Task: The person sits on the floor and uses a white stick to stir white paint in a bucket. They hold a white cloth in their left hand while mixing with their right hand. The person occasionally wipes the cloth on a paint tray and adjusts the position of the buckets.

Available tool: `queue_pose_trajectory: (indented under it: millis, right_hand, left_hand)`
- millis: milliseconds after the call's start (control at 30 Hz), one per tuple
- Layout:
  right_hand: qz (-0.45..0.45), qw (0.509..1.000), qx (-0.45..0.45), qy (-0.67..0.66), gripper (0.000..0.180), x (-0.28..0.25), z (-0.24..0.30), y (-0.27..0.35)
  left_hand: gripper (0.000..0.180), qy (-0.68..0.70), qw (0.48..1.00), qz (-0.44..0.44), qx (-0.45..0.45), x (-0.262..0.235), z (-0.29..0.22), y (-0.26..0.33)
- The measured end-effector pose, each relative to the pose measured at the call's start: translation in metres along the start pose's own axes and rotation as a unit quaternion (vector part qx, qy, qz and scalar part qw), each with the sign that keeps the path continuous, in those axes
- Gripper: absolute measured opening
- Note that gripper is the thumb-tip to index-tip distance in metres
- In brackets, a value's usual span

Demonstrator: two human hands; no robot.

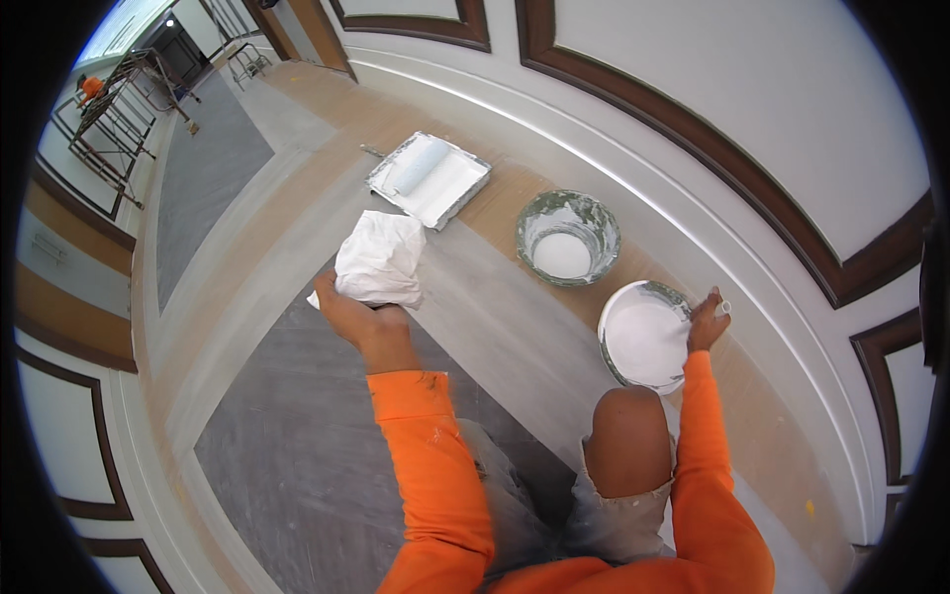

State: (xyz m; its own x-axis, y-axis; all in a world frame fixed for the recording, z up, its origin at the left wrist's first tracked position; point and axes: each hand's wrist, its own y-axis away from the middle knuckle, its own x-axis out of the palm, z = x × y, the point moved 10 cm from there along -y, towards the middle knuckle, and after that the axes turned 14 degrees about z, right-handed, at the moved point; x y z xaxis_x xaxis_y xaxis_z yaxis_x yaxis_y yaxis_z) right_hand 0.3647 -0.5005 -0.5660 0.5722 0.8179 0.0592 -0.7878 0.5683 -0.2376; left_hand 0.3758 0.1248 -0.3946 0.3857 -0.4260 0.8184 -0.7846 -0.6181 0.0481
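Note:
My left hand (358,319) is closed around a crumpled white cloth (381,257), held out above the floor. At the right, my right hand (706,323) is closed on a white-handled tool (724,308), whose handle end sticks out past my fingers. The tool's working end is hard to make out against the white paint. My right hand is at the right rim of a paint-smeared bowl (641,337) filled with white paint. Just beyond it stands a green bucket (568,238), streaked with white inside and holding some white paint.
A paint tray (445,193) with a roller (416,166) lies on the floor ahead. The white skirting (614,168) and a panelled wall with brown moulding run along the right. Far left, a person in orange (92,89) is near metal scaffolding (114,124).

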Motion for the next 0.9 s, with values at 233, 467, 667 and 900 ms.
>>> queue_pose_trajectory:
  millis: [233, 467, 667, 900]
  right_hand:
    - [0.073, 0.978, 0.102, -0.165, 0.04, 0.043, -0.031, 0.038]
    - [-0.056, 0.998, 0.007, -0.022, 0.039, -0.006, 0.0, -0.007]
    - [0.09, 0.98, 0.113, -0.139, 0.039, 0.058, -0.019, 0.04]
    - [-0.037, 0.999, 0.008, -0.006, 0.038, -0.005, 0.008, 0.003]
  left_hand:
    - [0.044, -0.028, 0.999, 0.014, -0.013, 0.005, -0.001, 0.0]
    - [0.045, -0.028, 0.999, 0.01, -0.024, 0.01, 0.01, 0.005]
    - [0.044, -0.027, 0.999, 0.021, -0.023, 0.012, 0.006, 0.004]
    - [0.043, -0.019, 0.999, 0.015, -0.022, 0.01, 0.007, 0.004]
